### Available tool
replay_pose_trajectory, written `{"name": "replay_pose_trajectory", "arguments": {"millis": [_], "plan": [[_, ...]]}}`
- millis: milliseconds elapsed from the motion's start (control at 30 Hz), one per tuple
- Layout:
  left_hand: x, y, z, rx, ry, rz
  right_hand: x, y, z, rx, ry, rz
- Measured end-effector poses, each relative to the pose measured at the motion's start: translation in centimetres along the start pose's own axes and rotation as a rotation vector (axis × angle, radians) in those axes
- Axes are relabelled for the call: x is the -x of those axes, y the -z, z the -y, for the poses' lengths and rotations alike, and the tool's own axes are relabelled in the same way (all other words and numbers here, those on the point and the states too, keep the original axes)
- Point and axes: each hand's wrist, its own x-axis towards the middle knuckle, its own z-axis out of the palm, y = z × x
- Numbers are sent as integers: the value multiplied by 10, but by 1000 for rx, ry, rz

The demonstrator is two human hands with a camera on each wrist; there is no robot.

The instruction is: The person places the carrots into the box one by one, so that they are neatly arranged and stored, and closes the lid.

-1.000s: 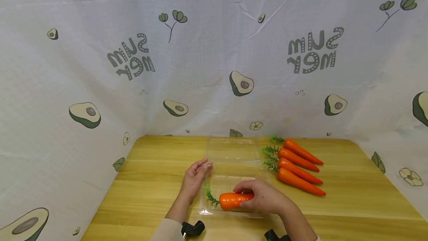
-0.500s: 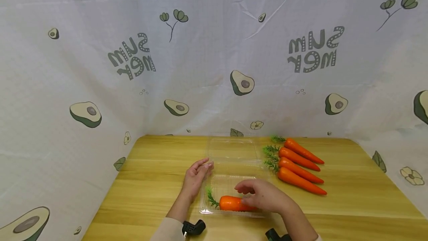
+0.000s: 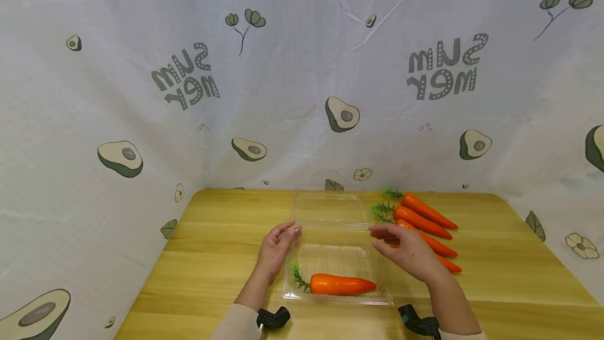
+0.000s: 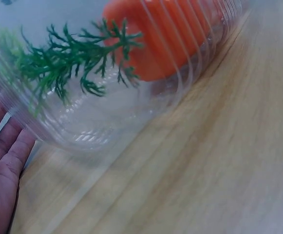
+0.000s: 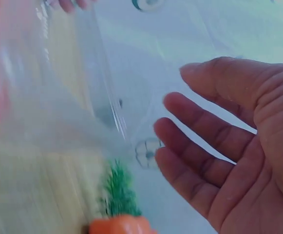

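Note:
A clear plastic clamshell container (image 3: 334,258) lies with its lid (image 3: 329,209) folded back. Along its near side rests an orange carrot (image 3: 342,284), leafy green top to the left; that top (image 4: 68,63) shows through the wall in the left wrist view. My left hand (image 3: 274,248) is at the container's left rim, fingers (image 4: 17,146) extended against its side. My right hand (image 3: 410,251) hovers beyond the container's right side, fingers spread loosely and holding nothing. It partly covers the nearer of several carrots (image 3: 427,222) lying on the table to the right.
The wooden table (image 3: 212,256) ends at the back and left against a white cloth (image 3: 283,77) printed with avocados. Black wrist mounts (image 3: 273,318) are worn on both arms, close to the near edge of the view.
My right hand has let go of the carrot in the container and moved right, toward the carrots on the table. The carrot has settled down flat. My left hand stays in place.

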Motion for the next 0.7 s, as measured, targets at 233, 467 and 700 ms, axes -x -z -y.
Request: {"name": "replay_pose_trajectory", "arguments": {"millis": [233, 467, 700], "plan": [[0, 1, -1, 18, 18, -4, 4, 21, -22, 39, -40, -150], [-1, 2, 0, 32, 15, 4, 10, 41, -44, 88, -128, -145], [-1, 1, 0, 1, 3, 1, 15, 56, -63, 187, -168, -89]]}}
